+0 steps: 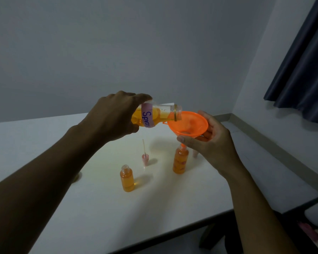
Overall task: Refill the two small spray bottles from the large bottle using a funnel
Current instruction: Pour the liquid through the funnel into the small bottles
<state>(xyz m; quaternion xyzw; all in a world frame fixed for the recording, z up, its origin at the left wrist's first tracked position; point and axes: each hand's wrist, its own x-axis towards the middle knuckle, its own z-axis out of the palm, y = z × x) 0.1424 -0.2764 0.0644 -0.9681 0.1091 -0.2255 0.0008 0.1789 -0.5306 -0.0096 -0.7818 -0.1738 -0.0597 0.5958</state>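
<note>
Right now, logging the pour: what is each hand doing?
Left hand: closed on the large bottle.
Right hand: holding the orange funnel.

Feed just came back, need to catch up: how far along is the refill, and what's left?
Done: the nearer small bottle stands uncapped and nearly full. In hand: the left hand tips the large bottle into the funnel, steadied by the right hand in the farther small bottle, already mostly full. Left: finish that pour, then refit the spray heads; one lies on the table.
</note>
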